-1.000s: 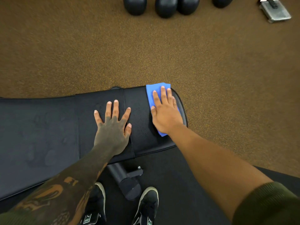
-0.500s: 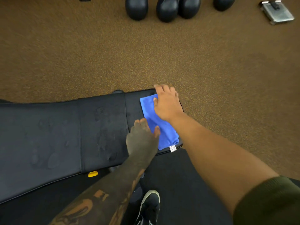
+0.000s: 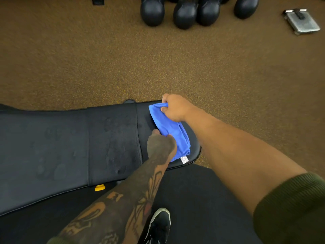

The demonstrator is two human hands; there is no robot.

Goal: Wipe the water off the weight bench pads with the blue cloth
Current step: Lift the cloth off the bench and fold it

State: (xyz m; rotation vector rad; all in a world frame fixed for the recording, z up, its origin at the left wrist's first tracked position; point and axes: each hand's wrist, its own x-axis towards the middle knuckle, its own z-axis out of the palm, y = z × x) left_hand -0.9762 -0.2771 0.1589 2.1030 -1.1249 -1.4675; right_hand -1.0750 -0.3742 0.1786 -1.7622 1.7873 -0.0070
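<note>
Head view: both hands (left (image 3: 161,145), right (image 3: 173,107)) pinch blue cloth (image 3: 169,131) on pad (image 3: 114,138).

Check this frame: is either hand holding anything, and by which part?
Both hold the blue cloth: the right hand pinches its far end, the left hand grips its near left edge, over the bench pad.

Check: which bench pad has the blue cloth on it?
The small end pad at the right; blue cloth lies there, both hands gripping it. The others show only water marks.
</note>
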